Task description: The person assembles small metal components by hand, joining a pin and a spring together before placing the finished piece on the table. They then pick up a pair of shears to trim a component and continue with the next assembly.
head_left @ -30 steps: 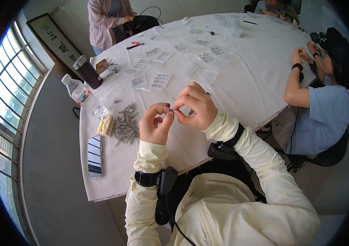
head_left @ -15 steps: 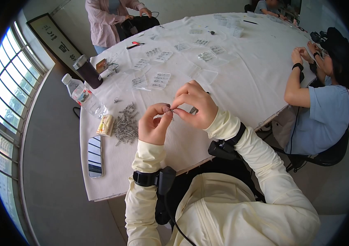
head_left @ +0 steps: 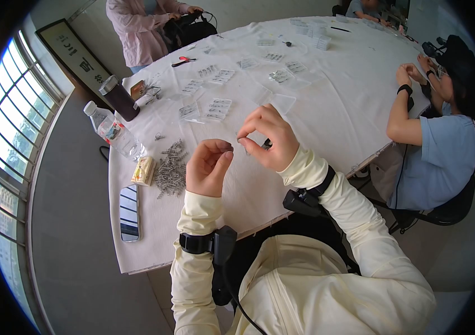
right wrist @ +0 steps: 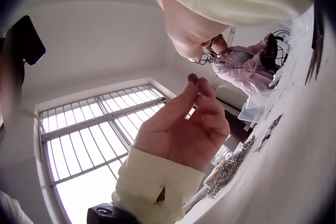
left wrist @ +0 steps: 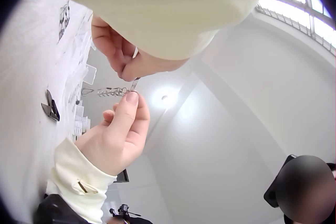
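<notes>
My right hand [head_left: 271,139] pinches a small coiled wire piece [left wrist: 113,92], spring-like with a long loop at its end, between thumb and fingertips. Just to its left in the head view is my left hand [head_left: 207,167], its thumb and index tips together and its other fingers bent. I cannot tell whether a small part lies between those left fingertips [right wrist: 193,79]. A pile of similar metal wire pieces [head_left: 172,173] lies left of the left hand. Black snips [left wrist: 51,107] rest on the table, partly hidden behind the right hand in the head view.
Clear compartment boxes [head_left: 218,109] with small parts spread beyond my hands. At left are a phone [head_left: 129,215], a tissue pack [head_left: 143,171], a plastic bottle [head_left: 113,131] and a dark flask [head_left: 120,99]. Red-handled pliers [head_left: 183,61] lie farther back. Another person [head_left: 438,128] sits at right.
My hands, together at the fingertips before, have parted: the right moved slightly up and right with the wire piece, the left slightly left. The person at the back shifted with the black bag.
</notes>
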`<state>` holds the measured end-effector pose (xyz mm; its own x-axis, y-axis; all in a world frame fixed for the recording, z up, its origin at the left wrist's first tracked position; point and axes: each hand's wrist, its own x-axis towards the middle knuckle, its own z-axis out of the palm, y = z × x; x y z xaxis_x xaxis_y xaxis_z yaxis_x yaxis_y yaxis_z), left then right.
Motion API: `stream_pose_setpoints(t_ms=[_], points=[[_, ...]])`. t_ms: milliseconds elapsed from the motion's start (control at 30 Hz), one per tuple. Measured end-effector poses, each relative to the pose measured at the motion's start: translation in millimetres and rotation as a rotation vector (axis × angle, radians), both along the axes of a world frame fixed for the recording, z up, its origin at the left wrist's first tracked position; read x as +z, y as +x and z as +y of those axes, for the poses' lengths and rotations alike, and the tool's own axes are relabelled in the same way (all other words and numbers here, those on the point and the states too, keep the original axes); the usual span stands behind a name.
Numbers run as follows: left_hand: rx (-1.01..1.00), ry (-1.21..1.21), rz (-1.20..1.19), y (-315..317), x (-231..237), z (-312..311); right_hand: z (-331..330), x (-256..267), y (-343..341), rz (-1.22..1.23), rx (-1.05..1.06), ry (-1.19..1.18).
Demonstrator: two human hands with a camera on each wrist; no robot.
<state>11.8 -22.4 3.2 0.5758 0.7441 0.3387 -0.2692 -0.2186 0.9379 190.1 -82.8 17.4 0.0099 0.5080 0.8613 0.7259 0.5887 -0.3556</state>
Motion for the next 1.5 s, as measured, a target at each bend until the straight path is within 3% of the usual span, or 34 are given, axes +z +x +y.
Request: stream_pose_setpoints(t_ms=[100,367,600,667,767,1100,1500], points=[[0.003,-0.006,0.008,0,0,0,0,0,0,0.018,0.012,0.006],[0.145,0.282,0.285,7,0,-4,0,0,0,0.021,0.025,-0.024],[0.127,0.224,0.288,8,-4,-2,-1,0,0,0.021,0.027,-0.026],[0.142,0.171,0.181,10,-6,-3,0,0,0,0.016,0.035,-0.022],[0.071,0.176,0.22,8,-5,-2,0,-1,0,0.019,0.039,-0.023],[0.126,0.208,0.256,5,-5,1,-2,2,0,0.045,-0.004,-0.006],[-0.009,-0.18,0.047,-1,-7,9,-3,2,1,0.053,-0.031,-0.021]])
